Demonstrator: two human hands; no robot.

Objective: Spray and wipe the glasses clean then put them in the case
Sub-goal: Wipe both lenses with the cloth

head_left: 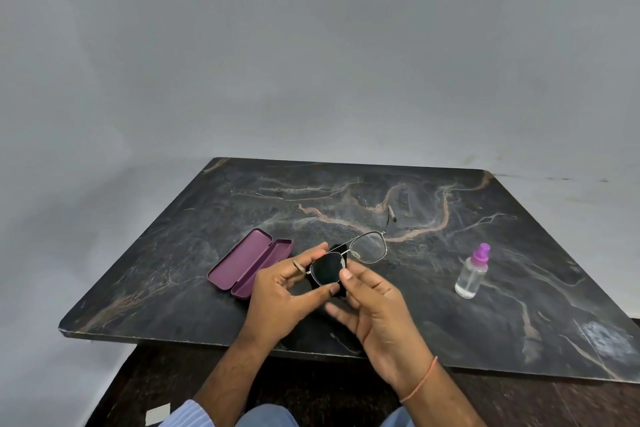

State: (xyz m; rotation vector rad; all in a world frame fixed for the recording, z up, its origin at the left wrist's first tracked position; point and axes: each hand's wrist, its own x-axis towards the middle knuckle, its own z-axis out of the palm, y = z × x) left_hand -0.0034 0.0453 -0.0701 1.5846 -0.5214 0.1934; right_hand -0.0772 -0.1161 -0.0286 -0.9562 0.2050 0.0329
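Thin metal-framed glasses point(370, 247) are held above the dark marble table point(519, 305), one temple arm sticking out toward the back. My left hand point(287, 298) pinches the rim of the left lens between thumb and fingers. A black cloth point(325, 270) covers that lens from behind. My right hand point(377, 312) pinches the cloth against the lens with its thumb on top. The purple case point(249, 263) lies open on the table to the left. A clear spray bottle point(472, 272) with a purple nozzle stands upright to the right.
The table's near edge point(194, 340) runs just under my wrists, with dark floor below it. A plain grey wall stands behind the table. A small white scrap point(157, 415) lies on the floor at the lower left.
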